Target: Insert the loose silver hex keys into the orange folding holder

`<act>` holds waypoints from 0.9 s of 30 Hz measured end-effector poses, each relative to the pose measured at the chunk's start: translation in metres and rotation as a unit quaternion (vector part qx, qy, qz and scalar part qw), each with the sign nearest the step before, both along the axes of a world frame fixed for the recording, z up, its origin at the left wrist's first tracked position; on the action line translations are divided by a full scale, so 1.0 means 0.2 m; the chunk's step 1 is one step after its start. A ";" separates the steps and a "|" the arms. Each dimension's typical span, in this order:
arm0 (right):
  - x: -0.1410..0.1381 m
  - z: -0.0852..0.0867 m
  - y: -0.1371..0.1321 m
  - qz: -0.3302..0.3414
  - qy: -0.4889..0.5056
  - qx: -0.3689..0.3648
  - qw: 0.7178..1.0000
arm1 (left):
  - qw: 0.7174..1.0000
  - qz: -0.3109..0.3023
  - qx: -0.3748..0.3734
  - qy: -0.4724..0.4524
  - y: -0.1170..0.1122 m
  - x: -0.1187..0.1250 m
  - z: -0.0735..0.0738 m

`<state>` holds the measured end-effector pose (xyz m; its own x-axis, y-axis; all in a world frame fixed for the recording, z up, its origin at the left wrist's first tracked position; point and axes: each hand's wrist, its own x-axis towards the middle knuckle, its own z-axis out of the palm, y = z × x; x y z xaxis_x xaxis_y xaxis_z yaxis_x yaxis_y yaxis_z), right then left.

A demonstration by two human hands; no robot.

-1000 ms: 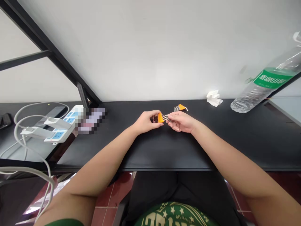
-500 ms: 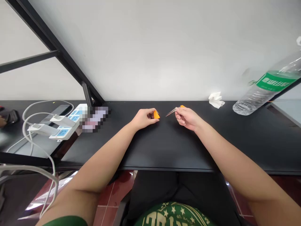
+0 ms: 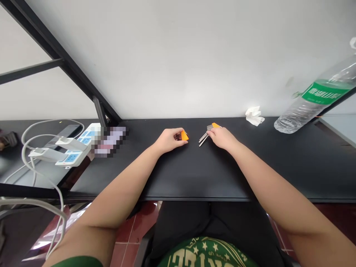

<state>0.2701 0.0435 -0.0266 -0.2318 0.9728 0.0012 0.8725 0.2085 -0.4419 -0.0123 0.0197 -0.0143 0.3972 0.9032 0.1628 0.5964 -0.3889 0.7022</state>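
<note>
My left hand (image 3: 168, 141) is closed around a small orange case (image 3: 184, 135), thumb below and fingers above. Part of the case is dark, and my fingers hide the rest of it. A short gap to the right, my right hand (image 3: 224, 138) is palm down with its fingers closed over slim silvery metal rods (image 3: 204, 138), whose ends point toward me and to the left. Beyond its fingertips lies an orange piece (image 3: 216, 125) with a row of thin metal pieces beside it. The fingers partly cover them; their exact kind is too small to tell.
A crumpled white tissue (image 3: 254, 115) and a leaning clear plastic bottle (image 3: 296, 111) stand by the wall on the right. On the left are a white power strip (image 3: 79, 146) with plugs and cables, a blurred-out item (image 3: 111, 141) and a black metal frame (image 3: 83, 81).
My right hand has turned palm down and lowered to the desk. The metal rods now spread apart below its fingers, and more thin metal pieces show. My left hand has stayed still.
</note>
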 end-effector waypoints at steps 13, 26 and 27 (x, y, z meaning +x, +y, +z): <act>0.05 0.06 -0.02 0.008 -0.097 0.007 0.995 | 1.000 0.004 -0.011 0.012 0.00 0.00 0.01; -0.10 0.08 -0.19 0.153 -0.077 0.006 0.985 | 1.000 -0.027 0.005 0.003 -0.01 0.01 0.00; -0.11 0.09 -0.20 0.151 -0.074 0.008 0.986 | 0.999 -0.033 0.010 0.002 -0.01 0.01 0.00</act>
